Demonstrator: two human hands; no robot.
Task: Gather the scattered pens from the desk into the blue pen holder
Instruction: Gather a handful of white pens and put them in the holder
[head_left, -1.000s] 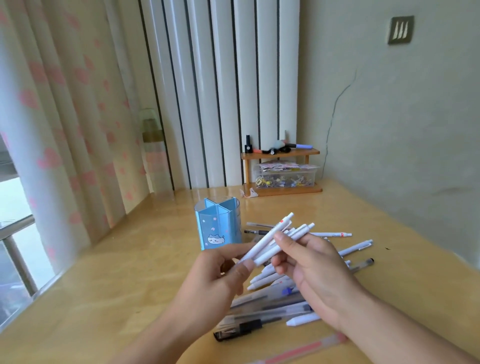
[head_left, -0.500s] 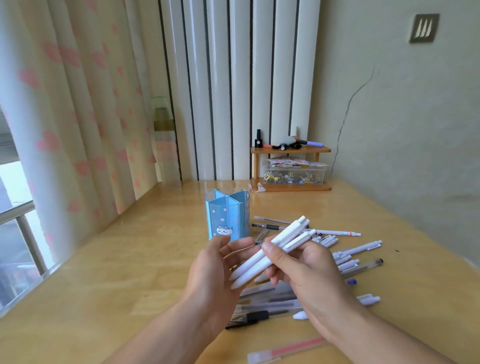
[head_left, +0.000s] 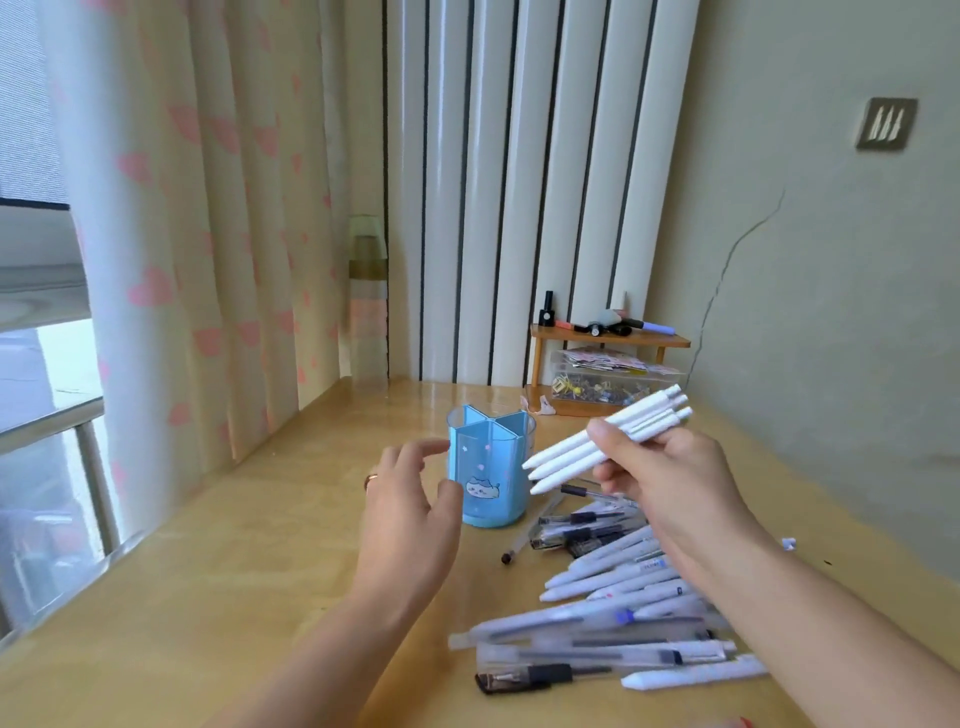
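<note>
Many loose pens (head_left: 618, 623) lie in a heap on the desk (head_left: 218, 597), on the near right side of the blue pen holder (head_left: 491, 467). The nearest ones lie almost crosswise, long axes running left to right; those farther back fan out, tips aimed left and toward the holder. A thin clear pen (head_left: 530, 530) lies just beside the holder's right foot, slanting from lower left up to the right.

Nearer than the holder and on its left, the left hand (head_left: 410, 519) is open and empty, fingers spread and curved, thumb close against the holder's front wall; whether it touches cannot be told. A ring (head_left: 371, 480) sits on one finger.

Right of the holder and above the heap, the right hand (head_left: 670, 483) pinches three white pens (head_left: 608, 441) in a bundle between thumb and fingers. Their long axes tilt, writing tips down-left next to the holder's upper right side, clicker ends up-right.

The holder stands upright, its divided compartments showing no pens. Behind it, against the wall, a small wooden shelf (head_left: 608, 340) carries oddments above a clear box (head_left: 613, 379).
</note>
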